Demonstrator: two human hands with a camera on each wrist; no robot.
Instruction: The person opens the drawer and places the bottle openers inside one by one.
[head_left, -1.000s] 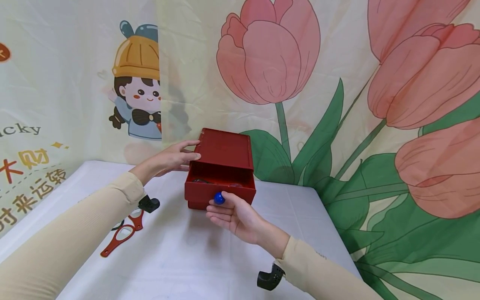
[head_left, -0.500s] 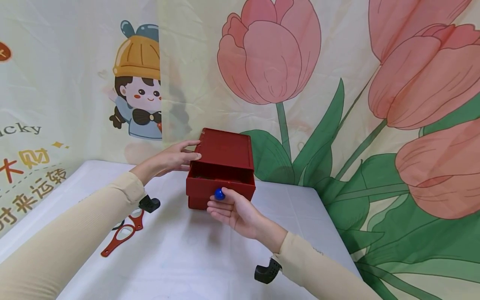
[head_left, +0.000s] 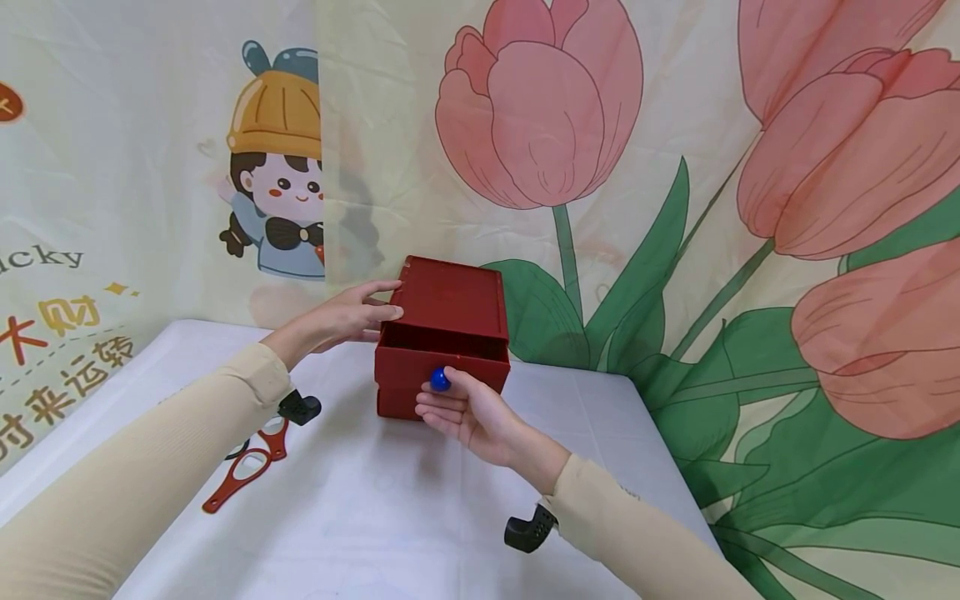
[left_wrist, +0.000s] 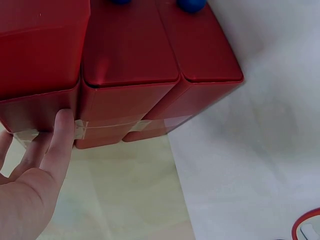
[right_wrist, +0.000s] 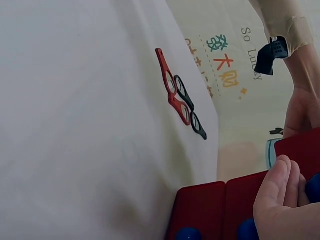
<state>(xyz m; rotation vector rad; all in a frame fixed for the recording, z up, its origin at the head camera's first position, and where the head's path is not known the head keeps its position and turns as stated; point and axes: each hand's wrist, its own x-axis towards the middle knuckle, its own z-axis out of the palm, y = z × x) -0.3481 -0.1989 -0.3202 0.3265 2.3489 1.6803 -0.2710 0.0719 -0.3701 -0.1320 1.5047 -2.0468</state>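
Note:
A red drawer box with blue ball knobs stands at the back of the table. Its top drawer juts partly out, the inside mostly dark. At the drawer's front my right hand pinches the blue knob between thumb and fingers. My left hand rests against the box's left side near the top, fingers extended along it. Two lower drawers, with a blue knob on the bottom one, show shut in the right wrist view.
Red-framed magnifying glasses lie at the table's left, with dark-framed ones beside them. The white-covered table ends at a printed backdrop close behind the box.
My right hand has moved forward with the knob, and the top drawer has slid further into the box. The things inside it have gone from sight. The left hand stays in place.

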